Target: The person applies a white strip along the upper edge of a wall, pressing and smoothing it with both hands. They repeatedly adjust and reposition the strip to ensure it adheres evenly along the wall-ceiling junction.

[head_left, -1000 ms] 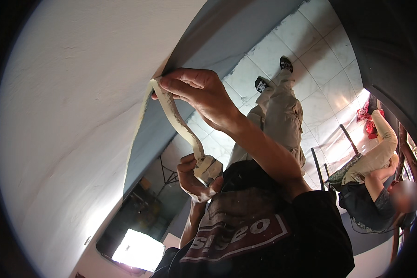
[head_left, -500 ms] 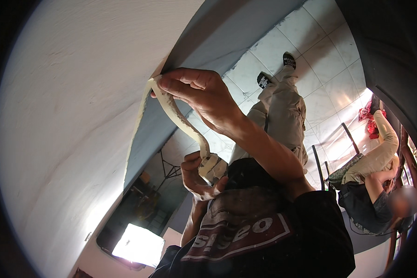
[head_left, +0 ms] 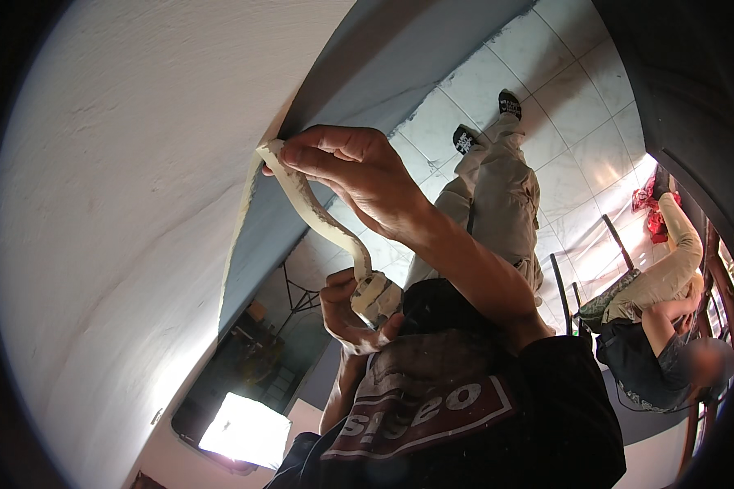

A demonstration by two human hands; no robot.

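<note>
A cream strip of masking tape [head_left: 314,210], marked with grey-brown smears, bends from the wall toward me. My right hand [head_left: 359,175] pinches its far end between thumb and fingers, close to the border between the white and grey wall areas. The strip's near end meets a bunched, layered wad of the same tape [head_left: 377,299], streaked dark. My left hand [head_left: 347,314] is closed around that wad in front of my shirt. Part of the left fingers is hidden behind the wad.
The white wall [head_left: 122,187] fills the left side, with a grey band [head_left: 342,81] beside it. Below lies a tiled floor [head_left: 563,106]. At the right, another person [head_left: 648,326] sits near dark poles. A bright panel [head_left: 245,430] shows at the lower left.
My right hand has shifted slightly down and left with the tape's end. The wad in my left hand has moved very slightly right. Both grips are unchanged.
</note>
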